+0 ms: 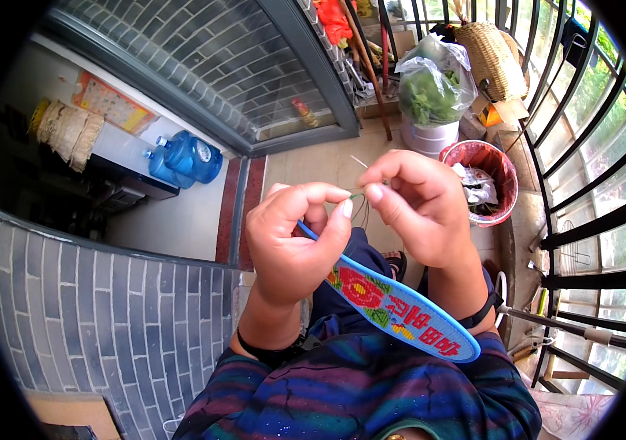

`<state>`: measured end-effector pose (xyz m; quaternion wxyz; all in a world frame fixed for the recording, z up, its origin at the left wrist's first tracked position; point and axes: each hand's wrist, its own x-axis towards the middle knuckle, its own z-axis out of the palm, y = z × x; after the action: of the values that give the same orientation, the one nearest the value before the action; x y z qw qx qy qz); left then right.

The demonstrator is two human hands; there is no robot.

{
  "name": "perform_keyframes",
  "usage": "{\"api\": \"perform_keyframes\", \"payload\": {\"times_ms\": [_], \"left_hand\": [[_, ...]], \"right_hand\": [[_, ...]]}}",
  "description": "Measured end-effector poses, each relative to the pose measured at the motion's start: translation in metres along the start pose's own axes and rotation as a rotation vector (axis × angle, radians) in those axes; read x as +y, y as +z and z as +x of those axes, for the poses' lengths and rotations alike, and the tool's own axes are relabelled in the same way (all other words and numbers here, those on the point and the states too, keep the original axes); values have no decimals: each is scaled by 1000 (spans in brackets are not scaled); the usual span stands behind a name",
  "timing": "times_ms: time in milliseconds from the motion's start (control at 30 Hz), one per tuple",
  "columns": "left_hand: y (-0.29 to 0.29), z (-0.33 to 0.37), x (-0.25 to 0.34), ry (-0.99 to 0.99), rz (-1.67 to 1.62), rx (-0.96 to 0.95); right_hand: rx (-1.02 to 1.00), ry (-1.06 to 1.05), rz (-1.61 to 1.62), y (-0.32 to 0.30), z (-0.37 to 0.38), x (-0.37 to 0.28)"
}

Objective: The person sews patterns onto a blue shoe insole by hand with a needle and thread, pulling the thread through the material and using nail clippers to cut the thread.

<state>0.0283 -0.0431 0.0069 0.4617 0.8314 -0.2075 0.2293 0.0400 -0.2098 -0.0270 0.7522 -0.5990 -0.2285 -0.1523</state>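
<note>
1. The left hand [295,246] is gripping the upper end of a blue embroidered insole [401,308], fingers curled around its edge and thumb pressing against the index fingertip at the top.
2. The insole is sitting between the two forearms above the lap, slanting from the left hand down toward the person's right, with its stitched red flower and green leaves facing up.
3. The right hand [419,209] is pinching a thin green thread [357,196] between thumb and forefinger, with the remaining fingers folded in; whether a needle is also in the pinch cannot be told.
4. Handling judgement: the insole is appearing light and flat, flexible yet firm enough to hold its shape when held at one end only. The best hold is at the bound edge near the working spot, thumb on top and fingers beneath, keeping clear of the finished stitching.
5. Handling judgement: the thread is looking fine, limp and easy to lose; a fingertip pinch close to the fabric is giving the most control.
6. A red waste bin [483,180] with a liner is standing on the floor just beyond the right hand, and blue water bottles [185,155] are lying well apart toward the left.
</note>
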Motion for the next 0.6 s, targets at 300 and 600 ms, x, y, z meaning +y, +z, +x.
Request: {"api": "perform_keyframes", "payload": {"times_ms": [300,600], "left_hand": [[-2,-3,-6,-80,-140,74],[-1,-2,-5,-38,-177,151]], "right_hand": [[-15,28,77,6,-6,-10],[-39,-173,-330,12,-4,-8]]}}
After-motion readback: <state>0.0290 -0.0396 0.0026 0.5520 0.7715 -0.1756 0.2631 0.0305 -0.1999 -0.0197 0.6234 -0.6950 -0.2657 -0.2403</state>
